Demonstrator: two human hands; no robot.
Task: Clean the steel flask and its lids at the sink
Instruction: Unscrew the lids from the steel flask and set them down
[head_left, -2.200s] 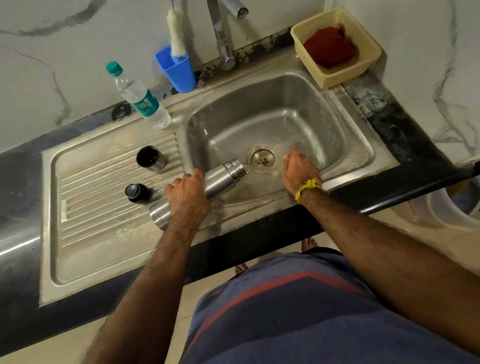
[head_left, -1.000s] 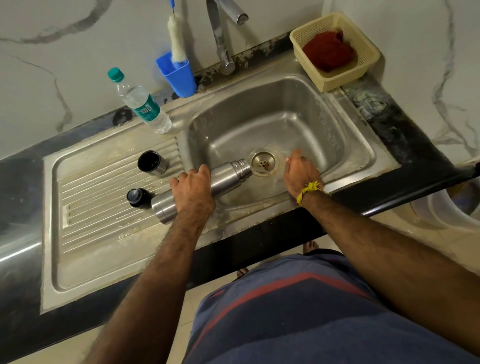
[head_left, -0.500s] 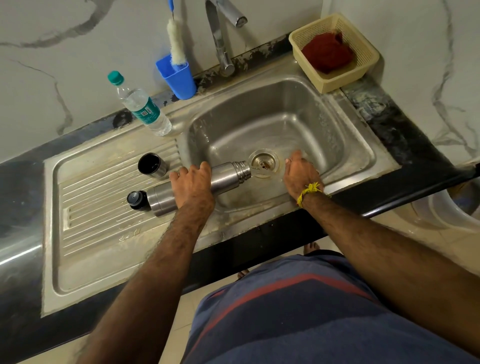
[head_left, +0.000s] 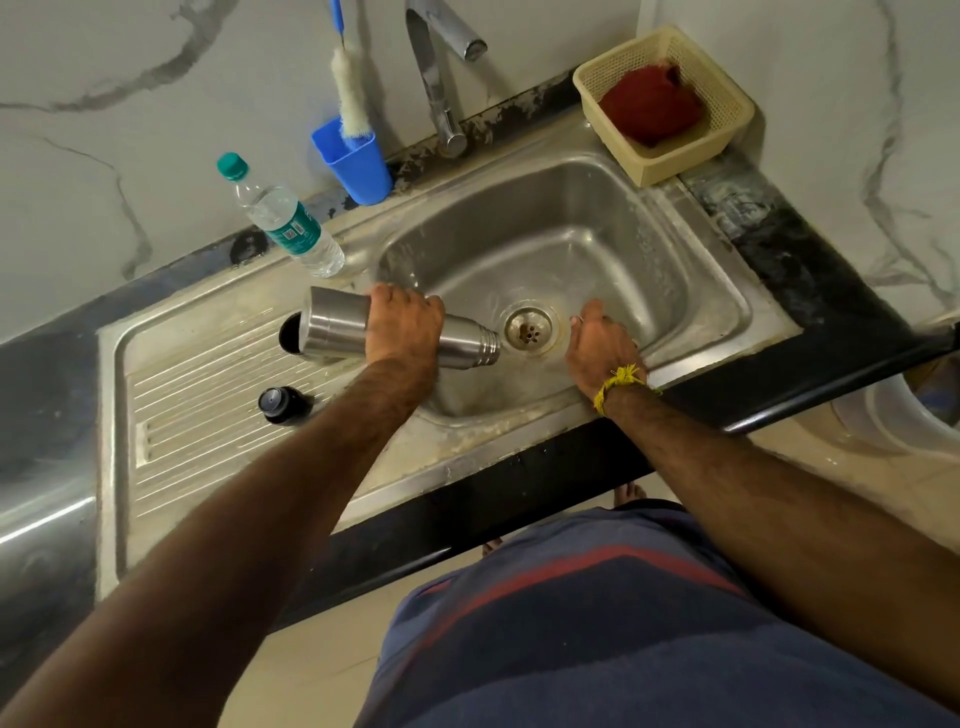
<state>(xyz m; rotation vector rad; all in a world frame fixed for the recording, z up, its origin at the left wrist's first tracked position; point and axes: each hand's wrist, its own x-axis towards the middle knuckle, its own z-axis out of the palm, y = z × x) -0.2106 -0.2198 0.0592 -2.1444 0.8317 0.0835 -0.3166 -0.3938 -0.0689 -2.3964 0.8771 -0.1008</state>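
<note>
My left hand (head_left: 402, 325) grips the steel flask (head_left: 337, 330) around its middle, holding it nearly level with its open neck (head_left: 485, 351) over the sink basin (head_left: 597, 244), just left of the drain (head_left: 530, 330). The flask's base points left over the draining board. My right hand (head_left: 602, 348) rests in the basin right of the drain, fingers apart, holding nothing. The steel cup lid (head_left: 288, 335) is partly hidden behind the flask's base. The black stopper lid (head_left: 278, 405) stands on the draining board (head_left: 208, 467).
A plastic water bottle (head_left: 283, 221) stands behind the flask. A blue cup (head_left: 356, 163) holding a bottle brush (head_left: 349, 93) is left of the tap (head_left: 441, 78). A cream basket (head_left: 727, 104) with a red cloth (head_left: 647, 104) sits at the back right corner.
My left hand has lifted the flask's base up and away from the black stopper, swinging it toward the back; the flask now covers part of the cup lid. My right hand has stayed put.
</note>
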